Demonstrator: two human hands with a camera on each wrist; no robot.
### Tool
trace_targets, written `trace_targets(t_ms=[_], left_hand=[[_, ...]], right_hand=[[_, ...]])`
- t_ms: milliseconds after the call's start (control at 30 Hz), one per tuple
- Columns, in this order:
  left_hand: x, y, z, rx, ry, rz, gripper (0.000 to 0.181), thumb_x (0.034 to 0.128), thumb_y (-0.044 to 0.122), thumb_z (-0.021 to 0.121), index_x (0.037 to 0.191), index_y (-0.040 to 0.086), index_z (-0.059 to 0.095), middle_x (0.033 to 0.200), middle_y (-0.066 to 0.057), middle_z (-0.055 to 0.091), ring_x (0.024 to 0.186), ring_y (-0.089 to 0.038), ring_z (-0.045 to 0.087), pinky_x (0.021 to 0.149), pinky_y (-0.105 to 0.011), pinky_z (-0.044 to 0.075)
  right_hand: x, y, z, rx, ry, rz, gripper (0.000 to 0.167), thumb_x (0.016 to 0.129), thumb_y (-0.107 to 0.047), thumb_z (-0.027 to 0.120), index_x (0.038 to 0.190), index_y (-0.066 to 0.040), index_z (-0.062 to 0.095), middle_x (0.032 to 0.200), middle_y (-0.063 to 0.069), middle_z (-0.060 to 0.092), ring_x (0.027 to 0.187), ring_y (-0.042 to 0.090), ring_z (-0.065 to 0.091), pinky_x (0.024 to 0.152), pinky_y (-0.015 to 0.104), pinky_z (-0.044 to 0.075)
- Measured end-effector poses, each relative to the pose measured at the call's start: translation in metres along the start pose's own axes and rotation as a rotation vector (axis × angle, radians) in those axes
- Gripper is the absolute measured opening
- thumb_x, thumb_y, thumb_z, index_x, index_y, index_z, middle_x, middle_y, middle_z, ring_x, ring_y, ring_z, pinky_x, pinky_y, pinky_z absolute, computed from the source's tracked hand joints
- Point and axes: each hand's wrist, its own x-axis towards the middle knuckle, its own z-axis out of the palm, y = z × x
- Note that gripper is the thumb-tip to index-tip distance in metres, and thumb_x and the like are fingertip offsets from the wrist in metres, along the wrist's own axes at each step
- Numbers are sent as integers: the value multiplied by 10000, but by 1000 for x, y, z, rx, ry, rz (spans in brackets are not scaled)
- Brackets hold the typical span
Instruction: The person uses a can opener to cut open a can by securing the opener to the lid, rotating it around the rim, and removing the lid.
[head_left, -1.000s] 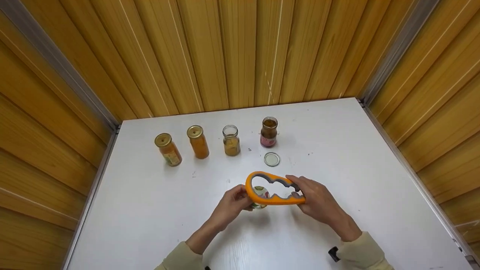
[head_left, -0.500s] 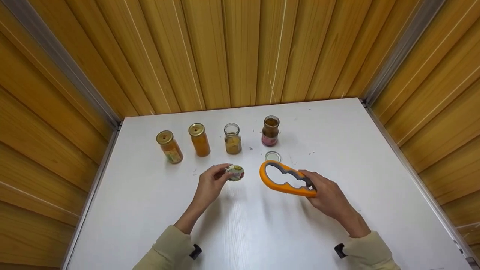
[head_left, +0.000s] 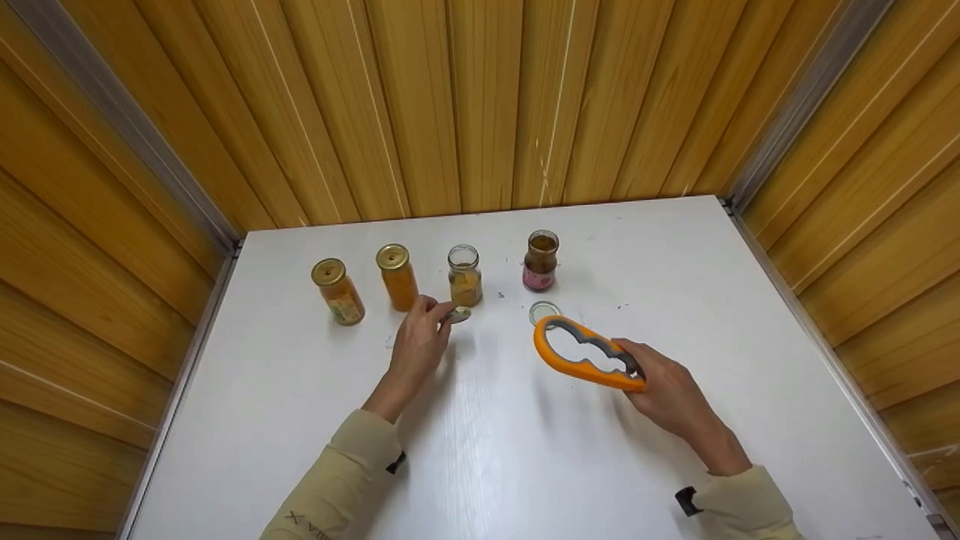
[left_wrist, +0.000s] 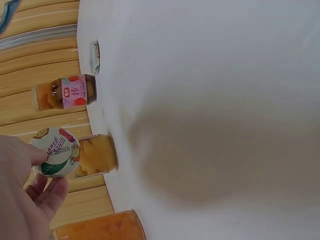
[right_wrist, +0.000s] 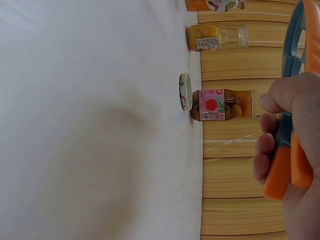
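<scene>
My left hand (head_left: 420, 341) pinches a jar lid (head_left: 460, 315) with a printed fruit pattern, held just in front of an open jar of yellow fruit (head_left: 465, 287). In the left wrist view the lid (left_wrist: 56, 152) shows its printed top, between thumb and fingers. My right hand (head_left: 667, 382) grips an orange and grey jar opener (head_left: 581, 373) by its handles, above the table. Behind the opener, a loose lid (head_left: 544, 309) lies flat on the table, partly covered by the opener's loop. Beyond that lid stands an open jar with a pink label (head_left: 539, 277).
Two gold-lidded jars of orange fruit, an outer jar (head_left: 343, 300) and an inner jar (head_left: 399, 285), stand to the left. The white table (head_left: 480, 465) meets wood-patterned wall panels (head_left: 480, 112) at the back and sides.
My left hand has drawn the lid away from the opener and carried it forward and left toward the yellow fruit jar. The right hand has shifted the opener slightly right and forward.
</scene>
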Motion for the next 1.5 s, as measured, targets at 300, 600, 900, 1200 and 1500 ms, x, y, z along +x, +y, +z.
trace_targets(t_ms=[300, 600, 900, 1200, 1500], left_hand=[[16, -3, 18, 161, 26, 154, 167, 968, 34, 704, 1108, 75, 786, 1020, -100, 609, 886, -237, 639, 771, -347, 581], [11, -8, 37, 294, 33, 367, 223, 953, 0, 680, 1125, 134, 728, 1065, -141, 659, 850, -301, 653, 711, -412, 574], [6, -10, 43, 367, -6, 439, 272, 927, 12, 695, 1068, 215, 809, 975, -83, 673, 811, -263, 652, 665, -381, 567], [3, -16, 45, 408, -101, 413, 276, 944, 40, 713, 1115, 230, 817, 1024, -90, 714, 913, -277, 643, 775, -406, 578], [3, -16, 51, 409, -156, 373, 292, 941, 10, 676, 1093, 206, 830, 1005, -80, 718, 897, -275, 645, 751, -400, 555]], right_hand=[[0, 2, -2, 17, -23, 60, 701, 721, 172, 818, 1364, 8, 595, 1137, 116, 702, 833, 213, 640, 771, 420, 608], [-5, 4, -1, 12, -28, 76, 684, 725, 169, 821, 1355, 28, 596, 1135, 127, 707, 863, 195, 654, 790, 432, 611], [-3, 4, -1, 22, -10, 55, 676, 708, 183, 818, 1332, 30, 608, 1118, 117, 710, 833, 170, 646, 753, 405, 614], [-1, 2, 3, 36, -28, 61, 665, 721, 158, 828, 1333, 21, 606, 1157, 134, 709, 879, 198, 670, 805, 438, 615], [0, 1, 3, 45, -58, 89, 653, 756, 116, 834, 1354, 6, 596, 1177, 135, 700, 889, 208, 657, 846, 448, 607]])
